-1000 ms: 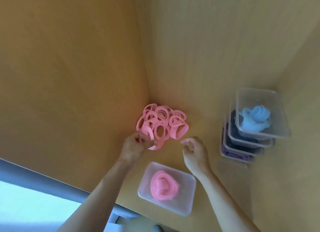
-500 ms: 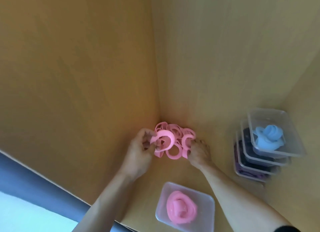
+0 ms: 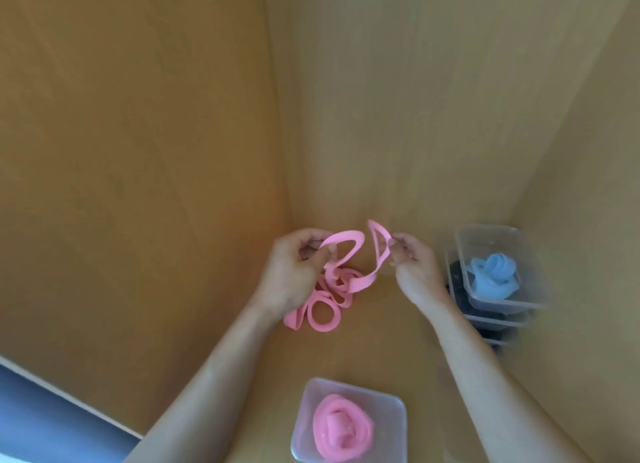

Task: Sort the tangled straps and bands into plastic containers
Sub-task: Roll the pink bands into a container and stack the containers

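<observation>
- The left hand [image 3: 294, 272] hides part of the pink bands [image 3: 332, 289]. Its fingers pinch one loop, and the right hand [image 3: 412, 265] pinches another, so the tangle hangs between them.
- Stacked containers [image 3: 485, 235] stand on the right. The top one holds a blue band [image 3: 495, 275]; the dark contents below are unclear.
- The near container [image 3: 311, 393], holding a coiled pink band [image 3: 341, 428], is cut off by the bottom edge. Worktop [image 3: 381, 351] shows between it and the hands.

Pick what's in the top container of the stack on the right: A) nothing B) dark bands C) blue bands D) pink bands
C: a coil of blue bands lies in the top container; the pink coil sits in the separate container nearer the person.
</observation>
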Tool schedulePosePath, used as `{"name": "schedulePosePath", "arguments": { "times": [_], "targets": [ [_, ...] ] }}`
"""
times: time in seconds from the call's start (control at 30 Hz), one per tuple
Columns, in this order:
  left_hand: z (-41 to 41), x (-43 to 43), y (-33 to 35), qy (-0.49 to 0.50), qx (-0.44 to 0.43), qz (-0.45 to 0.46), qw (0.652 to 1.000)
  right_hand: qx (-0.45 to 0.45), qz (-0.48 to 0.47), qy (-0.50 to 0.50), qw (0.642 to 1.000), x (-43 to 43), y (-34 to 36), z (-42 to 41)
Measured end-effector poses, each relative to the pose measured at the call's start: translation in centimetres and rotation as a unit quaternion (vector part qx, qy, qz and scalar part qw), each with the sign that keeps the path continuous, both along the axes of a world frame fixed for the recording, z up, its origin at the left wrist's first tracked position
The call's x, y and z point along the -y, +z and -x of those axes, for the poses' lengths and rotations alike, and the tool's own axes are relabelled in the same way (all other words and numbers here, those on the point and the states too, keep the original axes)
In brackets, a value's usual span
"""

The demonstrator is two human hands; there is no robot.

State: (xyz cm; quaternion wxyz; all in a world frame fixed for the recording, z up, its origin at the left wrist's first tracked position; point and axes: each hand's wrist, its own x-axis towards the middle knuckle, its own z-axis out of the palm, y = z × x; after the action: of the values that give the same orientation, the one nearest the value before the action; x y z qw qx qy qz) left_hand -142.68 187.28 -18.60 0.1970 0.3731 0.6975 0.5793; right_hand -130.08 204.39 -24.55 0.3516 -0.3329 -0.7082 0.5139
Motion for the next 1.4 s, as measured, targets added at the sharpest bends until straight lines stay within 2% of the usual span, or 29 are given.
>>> {"name": "schedulePosePath", "arguments": {
  "times": [0.47, 0.63, 1.03, 1.3, 1.4],
  "targets": [
    [-0.7, -2.8, 6.4, -0.074, -0.059, -0.064, 0.993, -0.108, 0.007, 0.01, 0.994, -0.4, 7.4, -3.1],
    [-0.8, -3.3, 8.4, -0.112, -0.018, -0.08, 0.99, -0.127, 0.014, 0.046, 0.991, 0.3, 9.4, -3.1],
    [-1.4, -4.1, 9.2, -0.12, -0.006, -0.079, 0.99, -0.18, 0.092, 0.087, 0.976, 0.9, 12.1, -3.6],
    [-1.7, -5.2, 10.1, -0.106, -0.019, -0.084, 0.991, -0.185, 0.094, 0.082, 0.975, 0.6, 13.1, -3.9],
    [-1.7, -5.4, 9.8, -0.094, -0.017, -0.085, 0.992, -0.204, 0.114, 0.119, 0.965, 0.5, 13.2, -4.4]
  ]
}}
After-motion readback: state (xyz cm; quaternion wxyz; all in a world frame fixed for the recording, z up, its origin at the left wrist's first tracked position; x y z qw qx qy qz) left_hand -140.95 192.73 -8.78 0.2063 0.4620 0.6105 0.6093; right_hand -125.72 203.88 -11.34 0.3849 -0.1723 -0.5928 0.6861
